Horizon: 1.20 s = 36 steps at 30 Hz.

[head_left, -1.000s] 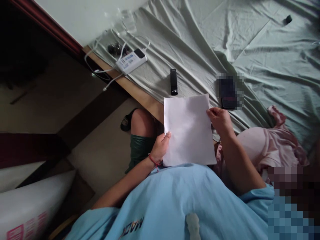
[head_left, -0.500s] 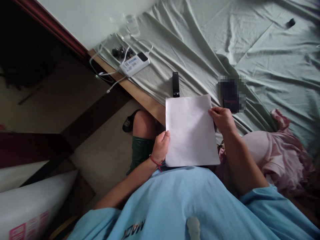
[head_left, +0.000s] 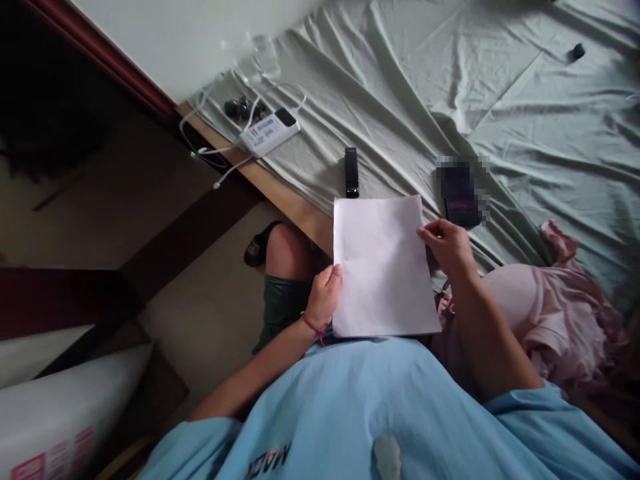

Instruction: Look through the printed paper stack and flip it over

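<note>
White blank paper (head_left: 384,267) lies in front of my body, close to my blue shirt; whether it is one sheet or a stack I cannot tell. My left hand (head_left: 324,293), with a red string on its wrist, grips the paper's left edge, thumb on top and the other fingers hidden beneath. At the upper right edge, my right hand (head_left: 449,245) pinches the paper between thumb and index finger. Just beyond the paper's top edge is a black stapler-like object (head_left: 351,172). A dark phone (head_left: 460,193), partly blurred out, rests beyond my right hand.
A pale green sheet (head_left: 390,107) covers the bed, wrinkled. At its left corner are a white power bank (head_left: 271,132), cables and clear cups (head_left: 265,57). Pink cloth (head_left: 565,313) lies at right. A white sack (head_left: 75,413) stands at lower left.
Both hands still hold the paper. My right hand's fingers have shifted slightly down its right edge, and the whole view has moved a little.
</note>
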Available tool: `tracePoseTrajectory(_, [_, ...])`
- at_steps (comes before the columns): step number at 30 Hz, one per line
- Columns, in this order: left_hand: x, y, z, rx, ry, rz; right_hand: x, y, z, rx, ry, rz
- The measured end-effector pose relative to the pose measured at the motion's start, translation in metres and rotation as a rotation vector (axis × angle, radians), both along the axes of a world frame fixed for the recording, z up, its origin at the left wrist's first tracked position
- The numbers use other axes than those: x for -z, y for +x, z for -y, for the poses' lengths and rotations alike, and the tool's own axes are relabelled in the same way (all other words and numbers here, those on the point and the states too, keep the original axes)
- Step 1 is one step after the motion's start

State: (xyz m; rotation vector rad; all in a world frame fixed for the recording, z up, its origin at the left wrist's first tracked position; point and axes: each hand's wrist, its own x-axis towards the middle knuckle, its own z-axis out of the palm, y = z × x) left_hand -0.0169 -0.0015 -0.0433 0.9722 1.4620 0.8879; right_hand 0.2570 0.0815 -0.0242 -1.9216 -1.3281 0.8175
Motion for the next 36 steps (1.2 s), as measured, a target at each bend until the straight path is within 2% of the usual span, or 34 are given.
tracePoseTrajectory(3, [0.001,0.000,0.001,0.012,0.007,-0.018,-0.001,0.001,0.007,-0.002,-0.032,-0.016])
tracePoseTrajectory(6, [0.001,-0.001,0.000,0.050,-0.009,-0.024,-0.003,0.006,0.007,-0.010,0.008,-0.003])
tracePoseTrajectory(9, [-0.002,-0.003,-0.002,0.094,-0.059,-0.004,-0.007,0.012,0.003,-0.041,0.037,0.055])
tracePoseTrajectory(13, [-0.006,-0.007,-0.004,0.089,-0.131,0.035,-0.010,0.015,-0.001,-0.076,0.019,0.123])
tracePoseTrajectory(16, [-0.005,-0.010,-0.004,0.140,-0.109,-0.067,-0.009,0.014,-0.003,-0.080,0.016,0.156])
tracePoseTrajectory(21, [-0.004,-0.014,-0.005,0.241,0.054,-0.285,-0.006,0.013,0.000,-0.051,0.017,0.174])
tracePoseTrajectory(24, [-0.007,-0.012,-0.004,0.232,0.048,-0.289,-0.007,0.016,0.011,-0.066,-0.030,0.213])
tracePoseTrajectory(29, [-0.009,-0.009,-0.002,0.174,0.031,-0.194,-0.013,0.020,0.045,-0.084,-0.105,0.254])
tracePoseTrajectory(32, [-0.008,-0.006,-0.003,0.159,0.029,-0.159,-0.015,0.020,0.061,-0.048,-0.142,0.248])
tracePoseTrajectory(36, [-0.007,-0.003,-0.005,0.169,0.024,-0.107,-0.015,0.021,0.069,0.004,-0.158,0.252])
